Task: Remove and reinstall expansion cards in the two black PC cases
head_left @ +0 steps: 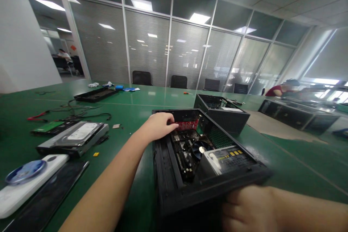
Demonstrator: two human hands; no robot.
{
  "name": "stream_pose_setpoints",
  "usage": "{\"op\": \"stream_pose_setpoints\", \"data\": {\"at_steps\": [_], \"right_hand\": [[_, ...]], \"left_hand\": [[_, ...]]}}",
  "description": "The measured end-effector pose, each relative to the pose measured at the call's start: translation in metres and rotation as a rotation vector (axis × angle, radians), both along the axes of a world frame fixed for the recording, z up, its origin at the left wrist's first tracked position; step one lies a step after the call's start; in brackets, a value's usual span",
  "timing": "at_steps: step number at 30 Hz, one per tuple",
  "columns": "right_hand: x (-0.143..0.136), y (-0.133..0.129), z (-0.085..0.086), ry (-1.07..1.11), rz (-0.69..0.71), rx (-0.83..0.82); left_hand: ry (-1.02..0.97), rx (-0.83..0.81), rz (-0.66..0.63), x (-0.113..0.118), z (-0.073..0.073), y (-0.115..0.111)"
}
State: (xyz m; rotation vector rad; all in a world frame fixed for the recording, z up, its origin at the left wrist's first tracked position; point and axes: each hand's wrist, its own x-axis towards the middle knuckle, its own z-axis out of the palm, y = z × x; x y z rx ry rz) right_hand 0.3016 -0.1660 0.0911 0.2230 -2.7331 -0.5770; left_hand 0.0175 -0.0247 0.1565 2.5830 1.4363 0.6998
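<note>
An open black computer case [168, 192] lies in front of me, tilted, with a fan [200, 149], a red board [187, 124] and a silver power supply [225, 159] inside. My left hand [161, 126] grips the case's far left rim, thumb over the inner side and fingers curled. At the near right edge, my right hand [247, 206] is blurred, its fingers curled against the case's lower side. Part of the right hand is cut off by the frame's bottom.
On the green table [130, 110] are a drive in a metal bracket [78, 136], cables [73, 110], a black tray [96, 94], a white device [32, 185] and a screwdriver [187, 93]. Behind stands another case [225, 116]. A person [280, 88] sits far right.
</note>
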Motion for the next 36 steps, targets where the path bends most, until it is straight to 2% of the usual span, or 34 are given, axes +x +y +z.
{"op": "stream_pose_setpoints", "data": {"at_steps": [2,5,9,12,17,20,24,27,30,32,34,36], "right_hand": [[-0.013,0.023,0.000,-0.013,0.046,0.047],[-0.032,0.065,-0.001,0.013,0.004,0.120],[-0.055,0.134,-0.009,0.003,-0.034,0.220],[-0.070,0.190,-0.016,-0.076,-0.085,0.249],[-0.096,0.264,-0.022,-0.285,-0.355,0.207],[-0.111,0.290,-0.023,-0.239,-0.616,0.155],[-0.116,0.312,-0.026,-0.131,-0.932,0.014],[-0.100,0.316,-0.021,-0.166,-1.024,-0.071],[-0.071,0.300,-0.002,-0.166,-0.984,-0.083],[-0.045,0.283,0.015,-0.057,-0.965,-0.046],[-0.014,0.270,0.030,0.142,-1.024,0.015],[0.023,0.265,0.037,0.338,-1.174,0.070]], "left_hand": [[-0.035,0.012,0.090,-0.010,0.004,0.003],[-0.096,-0.004,0.175,-0.026,0.017,-0.003],[-0.077,0.026,0.323,-0.044,0.032,-0.015],[-0.034,0.004,0.347,-0.050,0.034,-0.015],[0.046,-0.017,0.388,-0.047,0.026,-0.007],[0.049,-0.024,0.344,-0.044,0.024,-0.007],[0.051,-0.018,0.315,-0.040,0.023,-0.007],[0.069,-0.048,0.284,-0.037,0.018,-0.003],[0.138,-0.054,0.275,-0.033,0.012,0.003],[0.161,-0.062,0.270,-0.030,0.009,0.005],[0.158,-0.085,0.251,-0.028,0.008,0.007],[0.156,-0.088,0.245,-0.025,0.007,0.009]]}}
